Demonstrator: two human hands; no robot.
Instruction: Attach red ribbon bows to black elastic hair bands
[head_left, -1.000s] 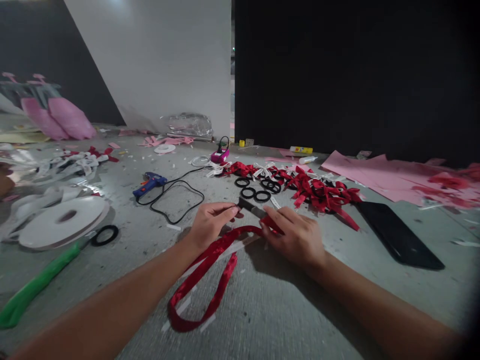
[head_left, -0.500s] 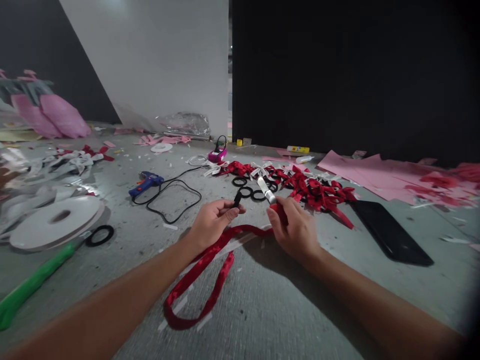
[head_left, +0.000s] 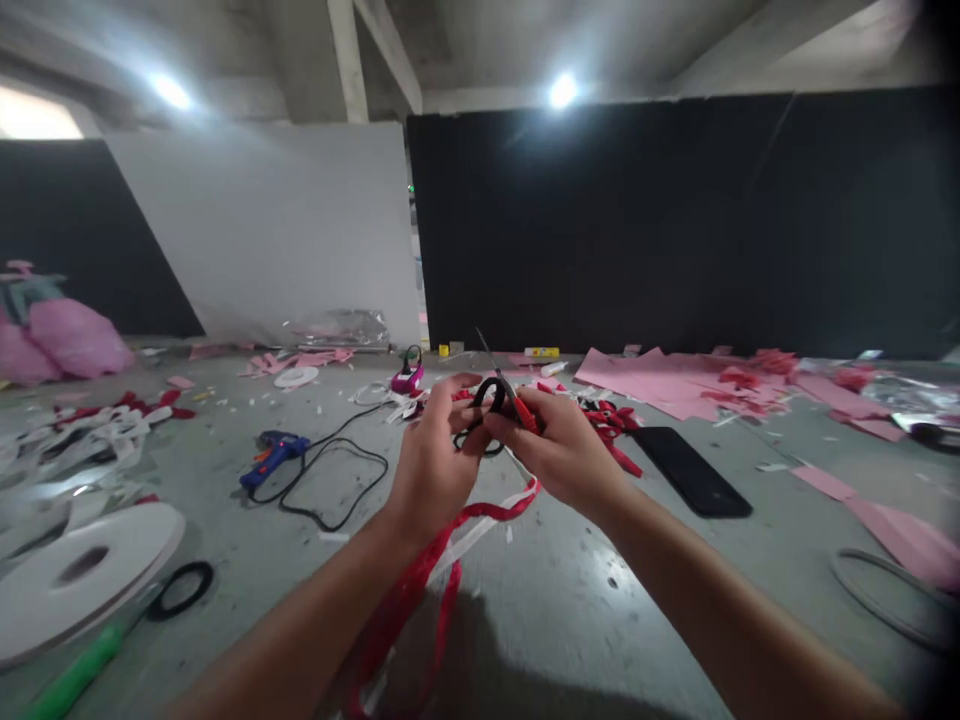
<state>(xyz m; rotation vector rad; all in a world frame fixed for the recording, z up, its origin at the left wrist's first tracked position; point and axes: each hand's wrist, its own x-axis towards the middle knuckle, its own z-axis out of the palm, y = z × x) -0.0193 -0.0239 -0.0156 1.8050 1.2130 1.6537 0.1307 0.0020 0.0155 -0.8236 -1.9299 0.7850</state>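
Observation:
My left hand (head_left: 439, 450) is closed in a pinch on a black hair tie (head_left: 490, 392), whose loop stands up between the two hands. My right hand (head_left: 566, 440) grips a red-handled bladed tool (head_left: 523, 410); its thin pointed blade slants up and left beside the loop. Fingers of the right hand come against the hair tie too. Below both hands a red ribbon (head_left: 480, 512) trails over the floor, with a white strip along it. Partly hidden behind the hands are more black rings and a heap of red bows (head_left: 611, 418).
A blue glue gun (head_left: 276, 458) with a looping black cord lies left. Nearer are a white ribbon spool (head_left: 142, 535), another black ring (head_left: 180, 590) and a green-handled tool (head_left: 82, 675). On the right are a black phone (head_left: 690, 472) and pink sheets (head_left: 645, 380).
The head view has tilted up and shows the ceiling. My hands have come together, bringing the hair tie and the red-handled tool next to each other.

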